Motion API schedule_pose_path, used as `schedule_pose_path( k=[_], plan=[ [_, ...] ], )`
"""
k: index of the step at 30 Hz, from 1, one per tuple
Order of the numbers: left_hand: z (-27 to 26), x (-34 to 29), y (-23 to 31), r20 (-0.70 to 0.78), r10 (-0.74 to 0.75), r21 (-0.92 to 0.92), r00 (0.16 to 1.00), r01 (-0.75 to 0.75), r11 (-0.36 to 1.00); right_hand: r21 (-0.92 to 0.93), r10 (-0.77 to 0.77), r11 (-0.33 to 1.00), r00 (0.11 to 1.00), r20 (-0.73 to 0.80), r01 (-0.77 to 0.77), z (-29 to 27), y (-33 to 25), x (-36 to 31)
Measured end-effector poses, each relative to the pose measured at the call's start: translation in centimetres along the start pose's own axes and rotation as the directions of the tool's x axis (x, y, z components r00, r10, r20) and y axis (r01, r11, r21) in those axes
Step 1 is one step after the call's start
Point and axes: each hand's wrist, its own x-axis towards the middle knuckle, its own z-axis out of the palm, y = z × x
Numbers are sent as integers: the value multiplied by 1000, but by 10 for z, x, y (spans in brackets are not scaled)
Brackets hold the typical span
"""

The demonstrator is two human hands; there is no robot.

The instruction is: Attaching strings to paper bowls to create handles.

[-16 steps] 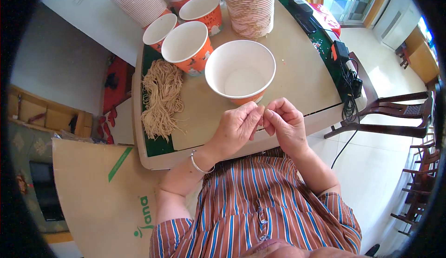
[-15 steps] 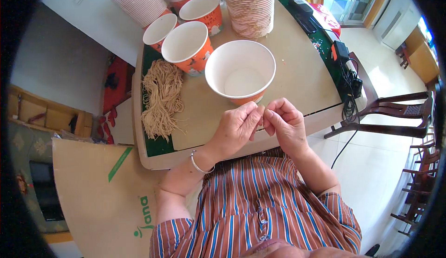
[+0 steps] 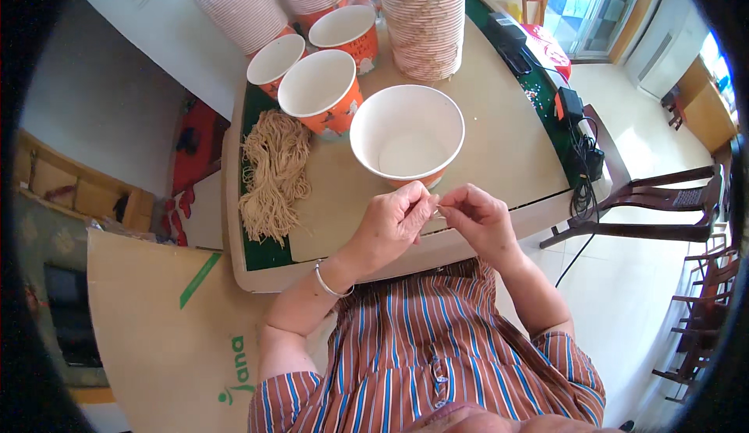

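We see both hands brought together at the near edge of the desk (image 3: pixel 499 133). The left hand (image 3: pixel 388 221) is narrowed, thumb against index finger, and the right hand (image 3: pixel 485 221) is pinched likewise, its tips just beside the left's. Between them we make out a thin pale strand (image 3: pixel 440 213), which both seem to grip; it is too small for us to tell its material or whether it is knotted.

Just beyond the hands stands an upright paper bucket (image 3: pixel 408 140) with a white inside, its mouth facing up. Away to the left of the left hand lies a loose hank of beige cord (image 3: pixel 275 172), touched by neither. Ahead and to the left of that hand is an orange printed bucket (image 3: pixel 320 82), and farther ahead a tall nested stack of buckets (image 3: pixel 425 31).

We judge the step in hand to be fine fingertip work on the strand. The next move, we think, calls for a steady left pinch and small, precise right-hand adjustments, clear of the nearest bucket's rim.
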Motion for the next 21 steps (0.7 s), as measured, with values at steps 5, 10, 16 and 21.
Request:
schedule_pose_path(
  k=[5, 10, 16, 21],
  plan=[
    [0, 1, -7, -3, 13, 25, 1000, -12, 1000, -53, 2, 999, 1000, 30, -1, -3, 1, 2],
    [-2, 4, -5, 5, 39, 31, 999, -39, 999, -87, 13, 996, 999, 34, -10, -5, 0, 4],
    [-7, 20, 9, -154, 597, 618, 787, -395, 680, -48, -3, 999, 988, -156, -4, -27, -7, 8],
    [2, 45, 1, 47, 612, 870, 790, -333, 363, 85, 34, 996, 952, -305, -8, -57, -14, 30]
  ],
)
